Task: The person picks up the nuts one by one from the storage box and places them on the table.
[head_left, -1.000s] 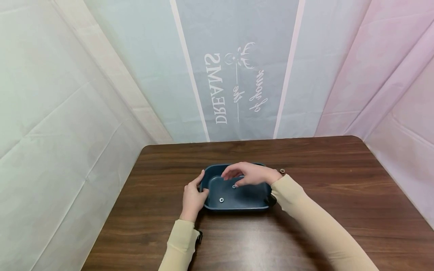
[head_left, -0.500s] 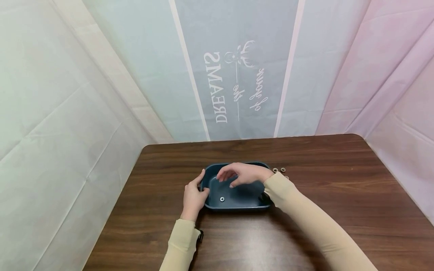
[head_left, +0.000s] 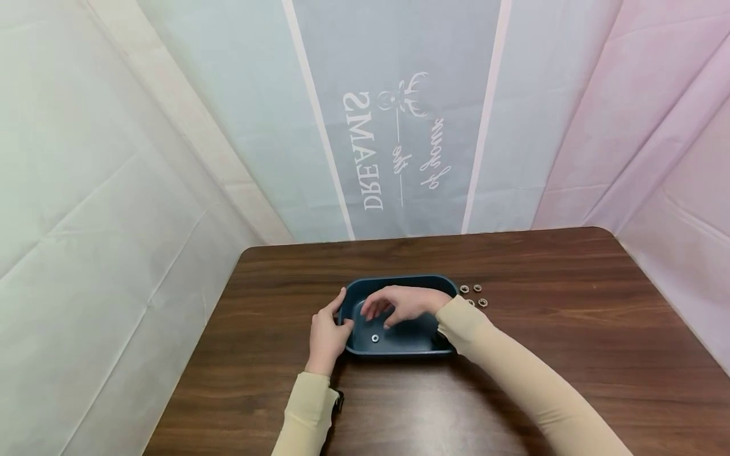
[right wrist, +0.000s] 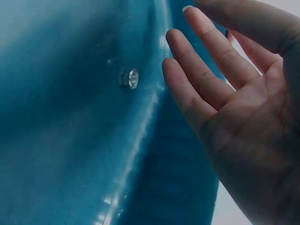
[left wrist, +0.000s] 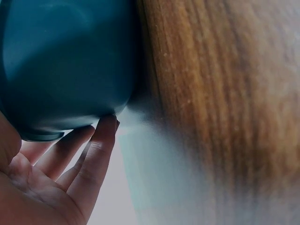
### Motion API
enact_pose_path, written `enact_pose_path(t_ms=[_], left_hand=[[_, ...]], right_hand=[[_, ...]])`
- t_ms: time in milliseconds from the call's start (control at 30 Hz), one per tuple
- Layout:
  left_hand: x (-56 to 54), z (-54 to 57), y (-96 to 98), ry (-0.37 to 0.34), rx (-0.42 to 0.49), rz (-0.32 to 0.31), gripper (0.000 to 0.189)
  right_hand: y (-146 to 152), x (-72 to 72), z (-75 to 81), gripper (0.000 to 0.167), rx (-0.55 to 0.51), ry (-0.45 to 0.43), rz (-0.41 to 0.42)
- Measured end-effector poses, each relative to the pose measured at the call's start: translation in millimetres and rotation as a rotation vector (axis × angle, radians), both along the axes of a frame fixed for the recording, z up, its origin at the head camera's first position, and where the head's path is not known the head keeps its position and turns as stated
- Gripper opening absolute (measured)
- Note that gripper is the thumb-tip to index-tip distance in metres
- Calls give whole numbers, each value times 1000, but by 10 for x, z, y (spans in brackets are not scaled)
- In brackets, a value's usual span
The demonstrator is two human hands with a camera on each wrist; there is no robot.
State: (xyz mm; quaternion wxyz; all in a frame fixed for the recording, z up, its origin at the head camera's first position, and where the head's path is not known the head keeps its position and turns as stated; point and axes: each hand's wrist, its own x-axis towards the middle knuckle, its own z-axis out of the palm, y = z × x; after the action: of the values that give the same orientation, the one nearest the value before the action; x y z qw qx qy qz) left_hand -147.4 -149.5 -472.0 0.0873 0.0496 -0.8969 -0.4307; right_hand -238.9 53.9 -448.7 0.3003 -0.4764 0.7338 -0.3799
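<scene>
My left hand (head_left: 328,335) grips the left end of a dark blue plastic tray (head_left: 407,353), thumb over the rim and fingers along the outer wall. In the left wrist view, the fingers (left wrist: 89,173) lie against the tray's outside. Over the inside of the tray hovers my right hand (head_left: 403,303), fingers loosely bent and holding nothing. A small silvery nut (head_left: 374,338) lies on the tray floor near the front left. The right wrist view has a flanged metal nut (right wrist: 133,78) standing out on the blue surface, apart from the spread fingers (right wrist: 197,86).
Several metal nuts, one of them a ring-like nut (head_left: 483,303), lie on the table just right of the tray, partly behind the right sleeve (head_left: 485,332). The wooden table (head_left: 285,272) ends at a fabric backdrop (head_left: 319,209) behind and at the sides.
My right hand has shifted left and nearer over the tray, uncovering several nuts on the table at right. A second nut on the tray floor has gone from sight. The left hand stays.
</scene>
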Motion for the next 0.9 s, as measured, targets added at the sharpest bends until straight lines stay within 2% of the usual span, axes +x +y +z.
enact_pose_path(t_ms=[633,900], left_hand=[[-5,-24,-4,-6,-3,11,66],[-20,-16,-5,13,-16,14,65]], right_hand=[[-109,-2,-165,48,26,9,56],[-139,2,-167,49,55,13,64]])
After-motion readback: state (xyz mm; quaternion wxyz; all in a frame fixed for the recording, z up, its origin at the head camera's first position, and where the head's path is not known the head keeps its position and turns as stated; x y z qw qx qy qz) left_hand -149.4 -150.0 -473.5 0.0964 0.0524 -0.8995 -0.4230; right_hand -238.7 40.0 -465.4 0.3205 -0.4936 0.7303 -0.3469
